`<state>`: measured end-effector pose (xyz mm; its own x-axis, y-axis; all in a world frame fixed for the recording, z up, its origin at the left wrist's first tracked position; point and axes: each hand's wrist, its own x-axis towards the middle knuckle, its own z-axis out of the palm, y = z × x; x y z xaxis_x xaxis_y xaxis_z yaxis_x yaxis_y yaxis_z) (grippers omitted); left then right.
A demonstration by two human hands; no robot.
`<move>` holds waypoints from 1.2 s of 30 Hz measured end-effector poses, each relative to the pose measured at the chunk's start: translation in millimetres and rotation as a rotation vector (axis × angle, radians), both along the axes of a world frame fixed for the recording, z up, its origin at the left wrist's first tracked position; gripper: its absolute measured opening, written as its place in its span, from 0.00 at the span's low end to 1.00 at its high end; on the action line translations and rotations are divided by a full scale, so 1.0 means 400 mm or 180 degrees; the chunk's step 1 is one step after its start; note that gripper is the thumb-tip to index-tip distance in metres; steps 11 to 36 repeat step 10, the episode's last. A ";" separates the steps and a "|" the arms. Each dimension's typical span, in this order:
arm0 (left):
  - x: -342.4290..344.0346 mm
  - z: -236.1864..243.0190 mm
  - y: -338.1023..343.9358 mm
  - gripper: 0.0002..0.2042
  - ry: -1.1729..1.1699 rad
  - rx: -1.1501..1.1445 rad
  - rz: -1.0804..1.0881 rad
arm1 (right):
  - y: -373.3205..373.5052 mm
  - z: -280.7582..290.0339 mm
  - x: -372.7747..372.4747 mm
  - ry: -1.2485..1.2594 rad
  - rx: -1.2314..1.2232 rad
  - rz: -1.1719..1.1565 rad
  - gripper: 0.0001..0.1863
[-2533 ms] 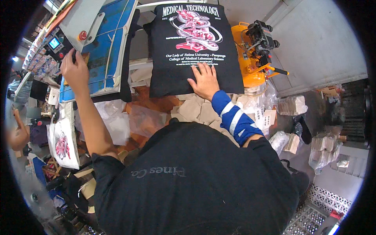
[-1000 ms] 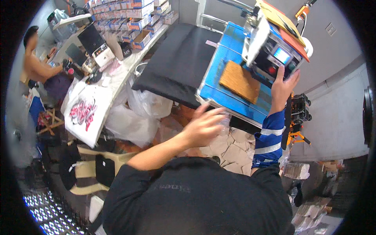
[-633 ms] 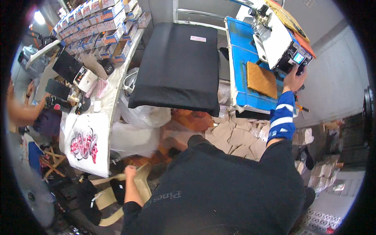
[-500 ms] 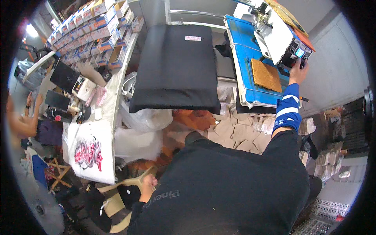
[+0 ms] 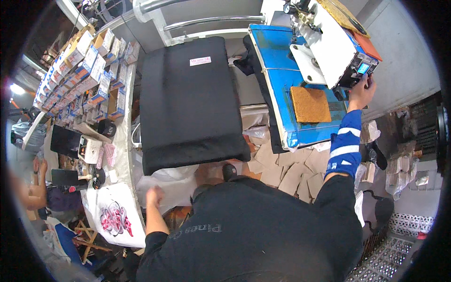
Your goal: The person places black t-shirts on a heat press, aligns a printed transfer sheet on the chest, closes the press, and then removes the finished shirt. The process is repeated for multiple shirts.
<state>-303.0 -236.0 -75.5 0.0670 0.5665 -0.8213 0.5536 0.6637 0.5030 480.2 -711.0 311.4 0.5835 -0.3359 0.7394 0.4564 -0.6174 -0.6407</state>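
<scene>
My right hand (image 5: 361, 93) reaches up to the control box (image 5: 362, 66) of a white press machine, its fingertips at the panel just below a small lit screen. These fingers are stretched out, and I see nothing held in them. Beside the machine a square tan pad (image 5: 310, 104) lies on a blue-covered board (image 5: 282, 75). My left hand (image 5: 154, 195) is loosely closed in the air beside the work table's right edge, with nothing visible in it. Ahead of me a black cloth (image 5: 188, 108) with a small pale label (image 5: 200, 61) covers a flat platen.
On the left, a long table holds stacked boxes (image 5: 84, 70), a cap (image 5: 107, 128) and a white sheet with a red-grey print (image 5: 115, 216). Flat brown pieces (image 5: 293, 178) litter the floor. A co-worker's arm (image 5: 35, 192) shows at far left. A perforated crate (image 5: 376, 263) stands lower right.
My left hand has left the wooden chair and moved up and left toward the table. My right hand stays at the control box. The view has shifted, and the black-covered platen appears further left.
</scene>
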 end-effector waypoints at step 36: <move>0.565 0.164 0.556 0.30 -0.1452 -0.0223 -0.0092 | -0.127 -0.076 -0.068 0.1069 -0.1024 0.0698 0.32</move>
